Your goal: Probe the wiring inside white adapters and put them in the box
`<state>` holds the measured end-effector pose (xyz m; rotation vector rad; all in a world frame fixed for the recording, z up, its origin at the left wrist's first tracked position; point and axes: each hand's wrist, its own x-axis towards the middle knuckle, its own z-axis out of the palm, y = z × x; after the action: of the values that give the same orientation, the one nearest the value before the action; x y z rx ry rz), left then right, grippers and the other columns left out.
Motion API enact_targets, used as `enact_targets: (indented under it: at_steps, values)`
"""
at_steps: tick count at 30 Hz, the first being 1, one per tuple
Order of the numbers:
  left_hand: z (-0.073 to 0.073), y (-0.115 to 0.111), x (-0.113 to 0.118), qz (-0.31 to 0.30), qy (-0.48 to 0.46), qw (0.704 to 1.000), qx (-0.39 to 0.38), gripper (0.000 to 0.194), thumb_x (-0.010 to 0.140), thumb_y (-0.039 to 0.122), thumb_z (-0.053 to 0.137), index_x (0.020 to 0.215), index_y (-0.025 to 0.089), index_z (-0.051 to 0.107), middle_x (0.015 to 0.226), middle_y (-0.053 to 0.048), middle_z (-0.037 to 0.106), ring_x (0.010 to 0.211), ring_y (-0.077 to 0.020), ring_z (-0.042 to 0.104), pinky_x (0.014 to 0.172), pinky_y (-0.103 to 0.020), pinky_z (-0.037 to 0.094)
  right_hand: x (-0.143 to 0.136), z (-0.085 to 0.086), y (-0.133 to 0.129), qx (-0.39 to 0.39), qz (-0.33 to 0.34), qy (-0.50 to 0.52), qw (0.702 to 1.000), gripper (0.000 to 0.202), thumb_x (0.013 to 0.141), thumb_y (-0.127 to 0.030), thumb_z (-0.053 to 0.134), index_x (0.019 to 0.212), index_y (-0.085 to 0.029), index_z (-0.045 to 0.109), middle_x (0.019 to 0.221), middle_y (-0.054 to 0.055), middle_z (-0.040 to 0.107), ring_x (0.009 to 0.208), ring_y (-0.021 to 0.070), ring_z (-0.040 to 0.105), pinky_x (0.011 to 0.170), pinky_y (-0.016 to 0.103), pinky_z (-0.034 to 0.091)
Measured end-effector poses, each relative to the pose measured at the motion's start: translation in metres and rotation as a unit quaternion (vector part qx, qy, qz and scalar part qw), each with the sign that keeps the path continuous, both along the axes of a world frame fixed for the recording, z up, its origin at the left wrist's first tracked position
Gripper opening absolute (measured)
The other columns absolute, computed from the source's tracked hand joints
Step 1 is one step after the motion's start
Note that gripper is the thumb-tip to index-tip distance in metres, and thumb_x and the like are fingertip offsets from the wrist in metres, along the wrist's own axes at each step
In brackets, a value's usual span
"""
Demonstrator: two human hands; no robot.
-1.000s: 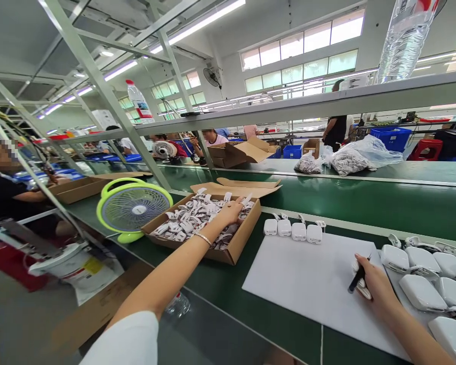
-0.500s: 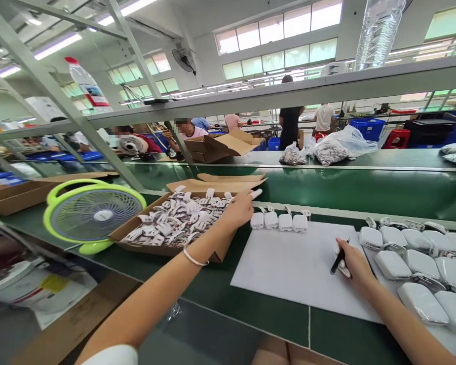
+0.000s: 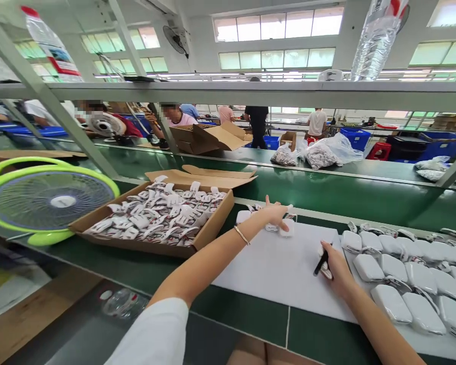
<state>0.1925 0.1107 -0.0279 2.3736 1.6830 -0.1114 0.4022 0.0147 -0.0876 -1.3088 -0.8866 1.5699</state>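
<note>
My left hand (image 3: 275, 214) reaches over a short row of white rounded plastic cases (image 3: 243, 217) at the back of a white sheet (image 3: 258, 268). Its fingers are spread, with the thumb at the rightmost case in that row and a white covering on one fingertip. I cannot see a firm grip on the case. Above the sheet's right part, my right hand (image 3: 336, 266) is closed around a slim black pen-like tool (image 3: 320, 262). A small white piece (image 3: 327, 274) shows beneath those fingers, partly hidden.
A cardboard box (image 3: 213, 230) of white strap-like parts stands left, beside a green-rimmed fan (image 3: 63, 202). Rows of white cases (image 3: 393, 302) fill the right. A shelf rail (image 3: 228, 95) crosses above, carrying bottles. Bagged parts (image 3: 321, 154) lie beyond; people work farther back.
My left hand has moved right, from beside the cardboard box to the short row of cases, its fingers spreading. My right hand still holds the black tool. The camera view has turned and levelled.
</note>
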Motion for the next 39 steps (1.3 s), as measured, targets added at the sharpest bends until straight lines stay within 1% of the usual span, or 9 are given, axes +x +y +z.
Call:
enact_targets:
  at_steps: [5,9,13,20,23,26,29,35,39]
  values:
    - [-0.015,-0.037,0.022,0.057,-0.014,0.995,0.078,0.065,0.063,0.028,0.075,0.121,0.019,0.048,0.097,-0.01,0.064,0.107,-0.0325,0.053,0.101,-0.068,-0.004,0.0,0.004,-0.001,-0.026,-0.008,-0.02,0.999,0.032,0.075,-0.044,0.057,0.06,-0.019,0.044,0.037,-0.007,0.036,0.029,0.0077,0.032,0.029,0.017,0.021]
    - [-0.031,-0.063,0.027,0.092,-0.076,0.985,0.128,0.061,0.054,0.031,0.082,0.107,0.017,0.056,0.108,-0.014,0.057,0.114,-0.0342,0.047,0.107,-0.057,0.016,-0.002,0.008,-0.002,-0.037,-0.023,-0.024,0.999,0.029,0.075,-0.041,0.057,0.061,-0.019,0.044,0.039,-0.008,0.035,0.029,0.0073,0.031,0.028,0.018,0.022]
    - [-0.041,-0.085,0.023,0.096,-0.181,0.967,0.152,0.039,0.071,0.031,0.07,0.106,0.019,0.057,0.108,-0.01,0.056,0.099,-0.0245,0.057,0.088,-0.037,0.047,-0.003,0.006,-0.002,-0.034,-0.053,-0.028,0.998,0.029,0.072,-0.041,0.059,0.061,-0.019,0.044,0.043,-0.008,0.038,0.031,0.0075,0.035,0.029,0.018,0.026]
    - [-0.062,-0.103,0.027,0.056,-0.33,0.927,0.167,0.044,0.073,0.024,0.067,0.114,0.022,0.052,0.101,-0.004,0.06,0.084,-0.0178,0.061,0.076,-0.032,0.053,-0.002,0.009,-0.001,0.058,-0.156,0.007,0.986,0.037,0.074,-0.053,0.055,0.062,-0.02,0.044,0.041,-0.008,0.035,0.031,0.008,0.033,0.03,0.019,0.026]
    - [-0.071,-0.114,0.033,0.006,-0.366,0.913,0.179,0.047,0.075,0.025,0.066,0.119,0.025,0.049,0.103,-0.003,0.061,0.089,-0.0187,0.062,0.078,-0.033,0.054,0.002,0.015,-0.004,0.127,-0.204,-0.097,0.966,0.046,0.079,-0.058,0.048,0.054,-0.021,0.037,0.039,-0.006,0.033,0.034,0.0088,0.034,0.034,0.021,0.028]
    - [-0.077,-0.124,0.036,-0.038,-0.392,0.899,0.191,0.041,0.079,0.028,0.063,0.119,0.026,0.05,0.105,-0.004,0.062,0.097,-0.0198,0.061,0.085,-0.034,0.052,0.004,0.018,-0.008,0.193,-0.235,-0.241,0.922,0.052,0.084,-0.059,0.041,0.05,-0.022,0.03,0.04,-0.003,0.035,0.04,0.0104,0.036,0.039,0.023,0.03]
    - [-0.078,-0.128,0.036,-0.081,-0.402,0.882,0.23,0.036,0.083,0.027,0.059,0.118,0.025,0.05,0.107,-0.005,0.063,0.099,-0.0194,0.061,0.086,-0.034,0.053,0.005,0.016,-0.01,0.255,-0.23,-0.322,0.882,0.053,0.086,-0.057,0.038,0.048,-0.022,0.027,0.042,-0.002,0.033,0.042,0.011,0.034,0.041,0.025,0.029]
    - [-0.073,-0.13,0.037,-0.118,-0.386,0.856,0.324,0.039,0.081,0.016,0.06,0.118,0.019,0.049,0.107,-0.009,0.064,0.093,-0.019,0.063,0.079,-0.032,0.056,0.004,0.011,-0.011,0.351,-0.205,-0.371,0.835,0.054,0.091,-0.053,0.033,0.049,-0.022,0.021,0.042,-0.004,0.024,0.041,0.0089,0.023,0.04,0.026,0.022]
    - [-0.073,-0.13,0.04,-0.113,-0.382,0.845,0.357,0.038,0.077,0.016,0.065,0.113,0.013,0.053,0.103,-0.011,0.065,0.09,-0.0195,0.065,0.078,-0.03,0.056,0.0,0.013,-0.011,0.371,-0.19,-0.358,0.835,0.053,0.093,-0.05,0.031,0.05,-0.022,0.021,0.043,-0.005,0.022,0.041,0.008,0.022,0.04,0.025,0.02]
